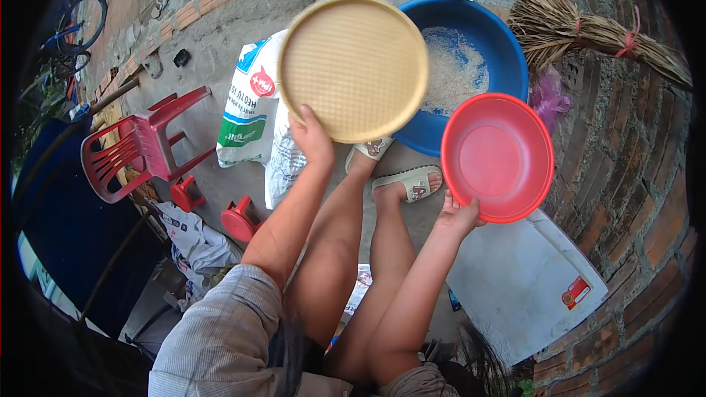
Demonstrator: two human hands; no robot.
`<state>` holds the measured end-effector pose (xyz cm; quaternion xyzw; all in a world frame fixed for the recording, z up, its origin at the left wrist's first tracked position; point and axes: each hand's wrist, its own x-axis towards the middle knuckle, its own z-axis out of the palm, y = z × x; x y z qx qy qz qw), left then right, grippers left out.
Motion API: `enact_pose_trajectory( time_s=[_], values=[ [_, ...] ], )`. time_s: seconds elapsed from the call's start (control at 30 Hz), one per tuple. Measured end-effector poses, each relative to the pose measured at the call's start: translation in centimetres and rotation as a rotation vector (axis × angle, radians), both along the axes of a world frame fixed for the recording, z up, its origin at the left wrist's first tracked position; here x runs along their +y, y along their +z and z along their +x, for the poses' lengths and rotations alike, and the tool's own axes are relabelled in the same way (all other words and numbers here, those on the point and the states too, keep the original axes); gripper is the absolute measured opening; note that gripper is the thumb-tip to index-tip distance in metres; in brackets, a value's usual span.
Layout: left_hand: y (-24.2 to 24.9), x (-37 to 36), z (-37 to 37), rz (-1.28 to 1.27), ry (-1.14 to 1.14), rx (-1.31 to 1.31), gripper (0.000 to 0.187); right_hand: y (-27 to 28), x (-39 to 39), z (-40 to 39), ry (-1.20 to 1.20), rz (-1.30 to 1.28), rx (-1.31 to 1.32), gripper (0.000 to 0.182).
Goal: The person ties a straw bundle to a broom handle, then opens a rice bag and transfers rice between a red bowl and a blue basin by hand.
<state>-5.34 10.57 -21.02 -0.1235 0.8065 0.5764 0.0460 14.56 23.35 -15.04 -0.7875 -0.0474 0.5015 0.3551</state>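
Note:
My left hand (312, 136) grips the lower rim of a round, pale yellow winnowing tray (353, 66) with a woven pattern; nothing lies on it. In my right hand (457, 215), a red plastic basin (500, 154) is held by its lower edge, its bare inside facing me. Beyond both stands a large blue basin (515, 59) on the ground, with pale grains like rice (456, 66) over its bottom. The tray and the red basin each hide part of the blue basin's rim.
White printed sacks (246, 114) lie left of my sandalled feet. Further left are a red plastic chair (147, 143) and small red stools (239, 219). A straw broom (581, 29) rests at the upper right, by a brick wall (618, 169). A white panel (515, 279) lies at lower right.

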Motion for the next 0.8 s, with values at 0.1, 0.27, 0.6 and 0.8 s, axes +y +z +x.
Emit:
enact_pose_trajectory(
  time_s=[0.1,0.27,0.6,0.8],
  values=[
    [-1.4,1.7,3.5,-0.228,-0.327,-0.185,0.025,-0.1,-0.1,-0.1,-0.044,-0.011,-0.048,0.050],
    [-6.3,2.8,6.4,-0.318,-0.424,-0.185,0.021,0.0,0.0,0.2,-0.023,-0.055,-0.067,0.049],
    [-4.9,-3.8,-4.5,0.010,0.288,0.078,0.036,-0.5,-0.4,1.2,-0.035,-0.049,-0.016,0.049],
    [-4.9,-7.7,-11.1,0.005,0.726,-0.086,0.044,-0.6,-0.4,0.4,-0.047,-0.026,-0.056,0.048]
  ],
)
